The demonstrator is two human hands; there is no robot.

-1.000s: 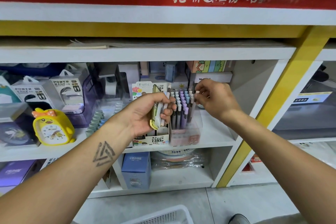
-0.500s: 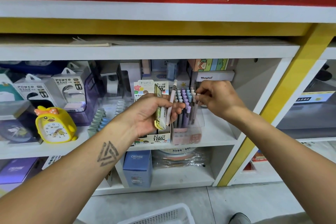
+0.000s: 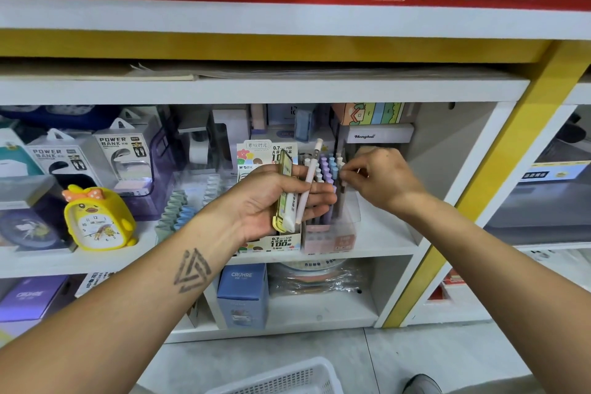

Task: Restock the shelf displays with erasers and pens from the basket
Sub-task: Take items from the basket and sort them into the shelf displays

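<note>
Compared with half a second ago, the left hand [image 3: 278, 198] at the centre of the frame has turned its palm a little more toward the camera, and the pale pink pen [image 3: 307, 182] it holds now stands taller, its white tip rising above the fingers; the right hand [image 3: 380, 181] has slid slightly rightward along the tops of the racked pens. The left hand sits palm up with its fingers curled round the pale pink pen and a yellow-edged white eraser in a sleeve [image 3: 285, 198], both held roughly upright in front of the shelf. The right hand, just right of centre, reaches in from the lower right with the wrist bent, its thumb and forefinger pinching the top of a pale pen [image 3: 341, 198] standing at the right edge of the clear plastic display box of pastel pens [image 3: 332, 233]. That box rests on the middle white shelf [image 3: 383, 243], touching a printed cardboard pencil-lead display box [image 3: 271, 241] on its left. A yellow chick-shaped alarm clock [image 3: 97, 219] stands at the left of the frame on the same shelf. The white plastic mesh basket [image 3: 281, 377] sits on the floor at the bottom centre.
</note>
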